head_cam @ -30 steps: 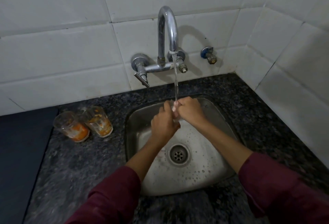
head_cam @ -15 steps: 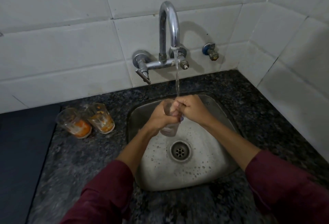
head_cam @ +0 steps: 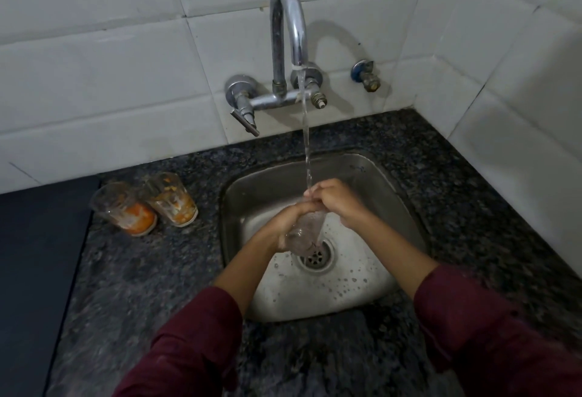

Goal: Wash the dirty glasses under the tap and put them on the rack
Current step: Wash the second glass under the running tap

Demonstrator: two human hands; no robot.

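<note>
Over the steel sink [head_cam: 390, 195] I hold a clear glass [head_cam: 307, 231], tilted with its mouth up toward the running water. My left hand [head_cam: 283, 225] wraps its side from the left. My right hand [head_cam: 335, 199] grips its rim, fingers at the mouth, where the stream from the chrome tap [head_cam: 288, 34] lands. Two dirty glasses stand on the counter left of the sink: one with a thick orange residue [head_cam: 126, 209] and one smeared orange-brown [head_cam: 171, 198]. No rack is in view.
The dark speckled granite counter [head_cam: 151, 286] surrounds the sink. A dark flat surface [head_cam: 34, 270] lies at the far left. White tiled walls meet in a corner at the right. A small valve [head_cam: 367, 75] sticks out of the wall right of the tap. The drain [head_cam: 316, 256] sits under the glass.
The glass has tipped from nearly upright to slanted, its base now low over the drain. Both hands have shifted slightly lower in the sink.
</note>
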